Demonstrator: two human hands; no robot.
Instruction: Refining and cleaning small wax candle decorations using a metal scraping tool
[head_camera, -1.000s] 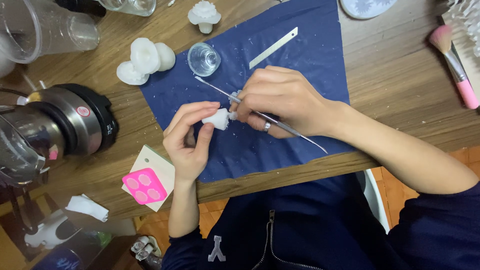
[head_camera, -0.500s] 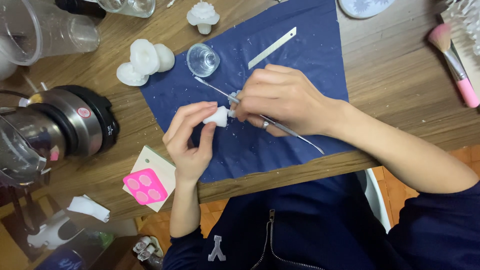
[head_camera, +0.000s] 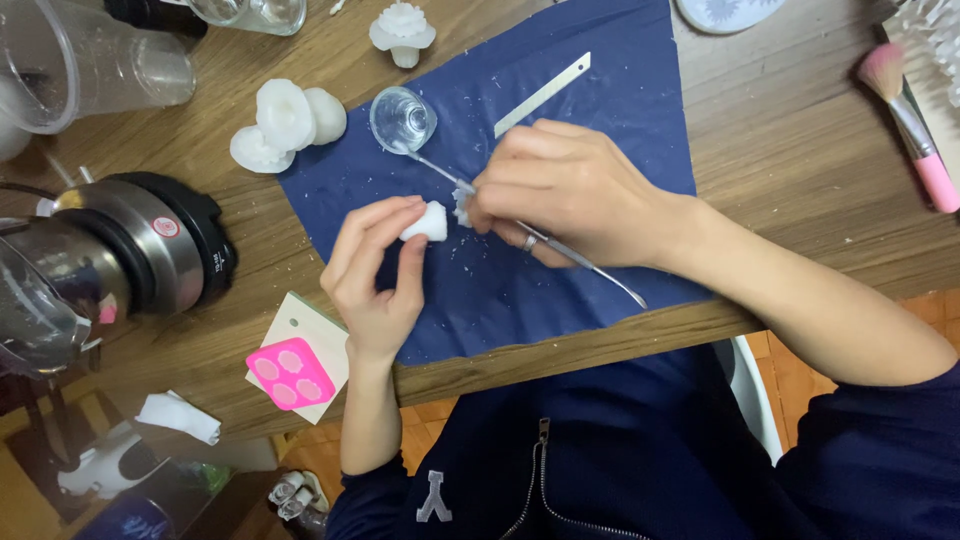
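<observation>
I see left hand pinching small white wax lump over dark blue cloth. Right hand grips thin metal carving tool, just right of lump; tool's long axis diagonal, upper-left to lower-right.

White wax piece in left hand now slightly apart from tool.
</observation>
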